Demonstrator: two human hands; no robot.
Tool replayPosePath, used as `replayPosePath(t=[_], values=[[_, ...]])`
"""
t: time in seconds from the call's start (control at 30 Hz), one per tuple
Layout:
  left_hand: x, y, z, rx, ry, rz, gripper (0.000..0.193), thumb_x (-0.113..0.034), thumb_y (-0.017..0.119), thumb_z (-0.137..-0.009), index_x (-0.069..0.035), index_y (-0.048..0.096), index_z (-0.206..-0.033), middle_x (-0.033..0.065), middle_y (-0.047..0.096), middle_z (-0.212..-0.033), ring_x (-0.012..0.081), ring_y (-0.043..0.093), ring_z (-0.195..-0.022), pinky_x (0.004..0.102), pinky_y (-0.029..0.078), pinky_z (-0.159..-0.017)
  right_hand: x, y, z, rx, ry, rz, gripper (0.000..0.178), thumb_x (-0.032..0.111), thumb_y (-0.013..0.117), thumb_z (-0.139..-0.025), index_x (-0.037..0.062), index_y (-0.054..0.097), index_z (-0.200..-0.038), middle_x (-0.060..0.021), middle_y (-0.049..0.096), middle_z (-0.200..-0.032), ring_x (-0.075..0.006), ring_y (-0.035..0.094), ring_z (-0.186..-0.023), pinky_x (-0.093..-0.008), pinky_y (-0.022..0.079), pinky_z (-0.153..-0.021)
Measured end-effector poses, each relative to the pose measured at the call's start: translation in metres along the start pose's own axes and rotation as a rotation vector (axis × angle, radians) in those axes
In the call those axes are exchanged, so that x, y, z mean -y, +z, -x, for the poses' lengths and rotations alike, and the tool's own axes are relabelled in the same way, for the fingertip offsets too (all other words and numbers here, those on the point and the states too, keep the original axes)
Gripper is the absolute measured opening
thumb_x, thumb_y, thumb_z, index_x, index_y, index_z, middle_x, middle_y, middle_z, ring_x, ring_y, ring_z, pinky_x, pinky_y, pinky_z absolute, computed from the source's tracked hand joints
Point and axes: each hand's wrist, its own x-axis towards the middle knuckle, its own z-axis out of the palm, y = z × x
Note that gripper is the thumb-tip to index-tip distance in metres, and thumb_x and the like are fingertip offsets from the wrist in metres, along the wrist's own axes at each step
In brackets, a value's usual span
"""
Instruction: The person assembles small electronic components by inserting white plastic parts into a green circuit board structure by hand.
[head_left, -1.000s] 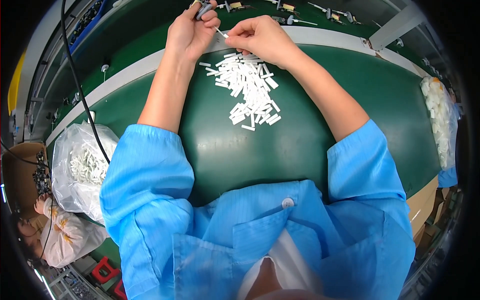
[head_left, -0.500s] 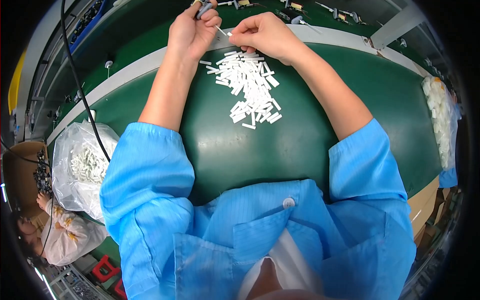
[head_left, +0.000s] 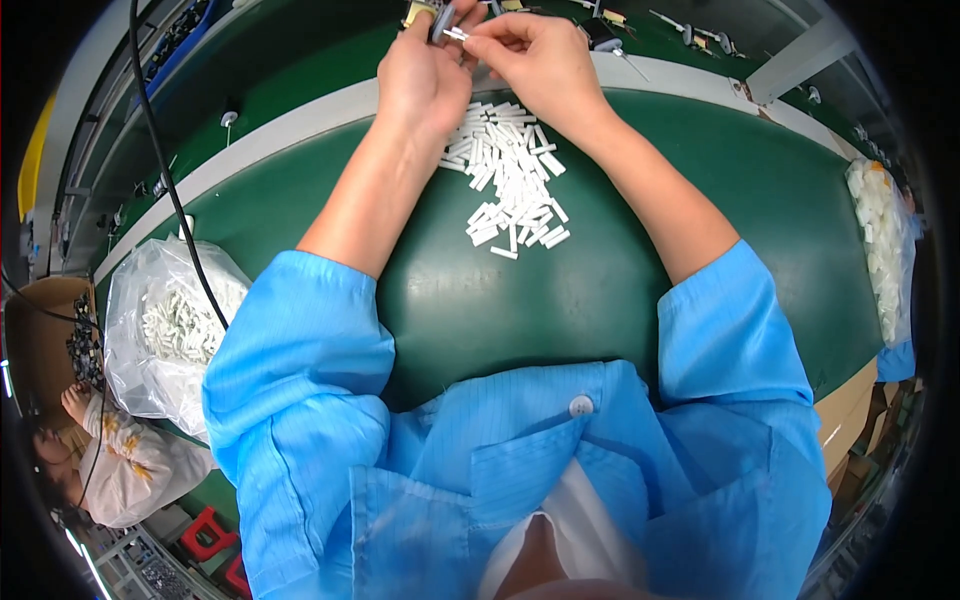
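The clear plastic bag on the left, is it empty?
No, the clear plastic bag beside the person's left sleeve holds a heap of small white pieces like those in the loose pile on the green surface.

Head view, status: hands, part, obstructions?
Left hand grips small dark part; right hand pinches white piece at it. White pile below on green mat. Nothing obstructing.
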Motion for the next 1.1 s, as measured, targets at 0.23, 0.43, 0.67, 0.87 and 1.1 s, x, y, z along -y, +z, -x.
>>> replayPosePath(t=[0.23, 0.43, 0.67, 0.87, 1.1], values=[[0.014, 0.008, 0.002, -0.077, 0.097, 0.037, 0.039, -0.030, 0.030, -0.105, -0.001, 0.056, -0.107, 0.0126, 0.061, -0.106, 0.0242, 0.058, -0.099, 0.0361, 0.046, -0.090, 0.006, -0.004, 0.008, -0.081, -0.335, 0.172, 0.014, 0.013, 0.064, -0.082, -0.0004, 0.067, -0.085, -0.0131, 0.065, -0.074, -0.0293, 0.063, -0.067, -0.0338, 0.052, -0.063], [0.013, 0.015, -0.007, -0.078, 0.054, -0.118, 0.024, -0.022, 0.039, -0.102, -0.005, 0.056, -0.101, 0.0108, 0.063, -0.096, 0.0215, 0.060, -0.087, 0.0342, 0.049, -0.079, 0.002, -0.014, 0.007, -0.138, -0.754, 0.507, 0.010, 0.011, 0.063, -0.079, 0.0017, 0.061, -0.083, -0.0126, 0.060, -0.080, -0.0329, 0.059, -0.071, -0.0409, 0.051, -0.065], [-0.048, -0.004, -0.083, -0.012, 0.315, -1.878, 0.032, -0.026, 0.059, -0.088, -0.002, 0.064, -0.109, 0.0193, 0.064, -0.105, 0.0312, 0.063, -0.100, 0.0380, 0.049, -0.085, -0.001, -0.034, 0.005, 0.204, -0.219, 0.511, 0.020, 0.017, 0.064, -0.085, 0.0014, 0.069, -0.095, -0.0140, 0.068, -0.091, -0.0305, 0.065, -0.082, -0.0370, 0.052, -0.074], [-0.004, 0.036, -0.086, 0.095, 0.778, -1.995, 0.026, -0.025, 0.060, -0.086, -0.002, 0.066, -0.096, 0.0240, 0.065, -0.097, 0.0412, 0.063, -0.093, 0.0450, 0.051, -0.084, -0.028, -0.055, 0.018, 0.269, -0.161, 0.430, 0.020, 0.015, 0.063, -0.085, 0.0015, 0.070, -0.098, -0.0126, 0.070, -0.091, -0.0276, 0.066, -0.084, -0.0343, 0.052, -0.079], [0.065, 0.139, -0.078, 0.260, 0.348, -2.220, 0.052, -0.047, 0.061, -0.084, 0.002, 0.069, -0.100, 0.0239, 0.066, -0.106, 0.0362, 0.065, -0.098, 0.0440, 0.053, -0.086, -0.016, -0.060, 0.017, 0.400, 0.072, 0.286, 0.026, 0.020, 0.064, -0.086, 0.0036, 0.066, -0.106, -0.0149, 0.070, -0.098, -0.0285, 0.066, -0.091, -0.0351, 0.052, -0.085]])
